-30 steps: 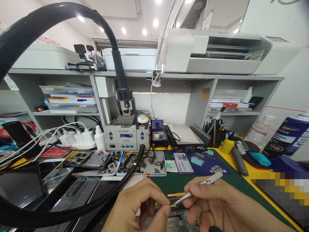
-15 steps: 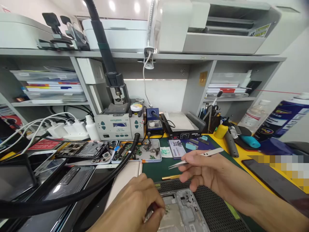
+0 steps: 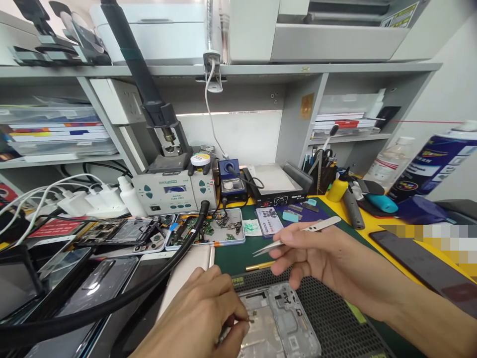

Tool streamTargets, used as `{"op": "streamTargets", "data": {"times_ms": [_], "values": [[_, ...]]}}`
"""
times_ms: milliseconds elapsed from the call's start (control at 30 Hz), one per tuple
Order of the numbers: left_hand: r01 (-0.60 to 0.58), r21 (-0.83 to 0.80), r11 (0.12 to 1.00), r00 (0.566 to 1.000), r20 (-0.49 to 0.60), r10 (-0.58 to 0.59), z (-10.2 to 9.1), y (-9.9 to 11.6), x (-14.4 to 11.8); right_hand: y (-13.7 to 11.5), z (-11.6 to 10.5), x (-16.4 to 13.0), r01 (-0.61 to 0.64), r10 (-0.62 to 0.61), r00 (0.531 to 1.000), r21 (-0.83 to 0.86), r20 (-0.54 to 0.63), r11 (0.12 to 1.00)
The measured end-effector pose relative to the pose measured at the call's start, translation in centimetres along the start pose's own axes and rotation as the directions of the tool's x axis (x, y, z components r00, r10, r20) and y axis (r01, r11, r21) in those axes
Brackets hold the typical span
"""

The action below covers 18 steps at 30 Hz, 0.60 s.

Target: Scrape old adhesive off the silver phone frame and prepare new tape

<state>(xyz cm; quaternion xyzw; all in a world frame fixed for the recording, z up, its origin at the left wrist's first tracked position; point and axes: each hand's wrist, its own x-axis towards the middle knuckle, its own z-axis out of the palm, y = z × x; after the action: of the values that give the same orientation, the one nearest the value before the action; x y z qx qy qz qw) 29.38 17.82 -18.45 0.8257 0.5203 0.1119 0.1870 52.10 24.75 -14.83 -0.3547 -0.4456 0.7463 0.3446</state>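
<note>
While my left hand [image 3: 201, 318] pinches a tiny part over the phone frame [image 3: 278, 323], it could slip.
Right hand [image 3: 316, 258] grips the tweezers [image 3: 294, 236], tips nearly closed, empty, hovering above; a nudge loses it in the mesh mat [image 3: 335, 318].

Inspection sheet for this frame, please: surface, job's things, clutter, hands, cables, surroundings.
Surface: green mat on a yellow bench; black mesh pad nearest the person.
Job's things: silver phone frame on the mesh pad; tweezers; a tiny part, too small to identify.
Clutter: parts tray, opened phones, brass rod, spray can.
Hands: left hand pinches the tiny part over the frame; right hand holds the tweezers above the mat.
Cables: thick black hose; white charger leads.
Surroundings: rework station, grey shelving.
</note>
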Motion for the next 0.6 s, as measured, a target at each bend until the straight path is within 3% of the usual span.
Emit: {"op": "streamTargets", "data": {"times_ms": [133,267,433,600], "values": [[0.014,0.001,1.0,1.0,0.016,-0.014,-0.1,0.0,-0.2,-0.1,0.0,0.0,0.007,-0.007,1.0,-0.006,-0.021,1.0],[0.012,-0.029,1.0,0.999,-0.037,-0.013,-0.7,0.3,-0.2,-0.1,-0.2,0.1,0.043,-0.047,0.997,-0.059,-0.061,0.997],[0.013,-0.171,0.985,0.976,-0.214,-0.05,-1.4,0.1,0.1,-0.1,-0.4,0.6,0.11,-0.125,0.987,-0.153,-0.096,0.982],[-0.098,-0.228,0.969,0.912,-0.41,-0.005,-0.9,-0.4,0.4,1.4,-1.8,1.4,0.121,-0.152,0.982,-0.248,-0.109,0.961]]}}
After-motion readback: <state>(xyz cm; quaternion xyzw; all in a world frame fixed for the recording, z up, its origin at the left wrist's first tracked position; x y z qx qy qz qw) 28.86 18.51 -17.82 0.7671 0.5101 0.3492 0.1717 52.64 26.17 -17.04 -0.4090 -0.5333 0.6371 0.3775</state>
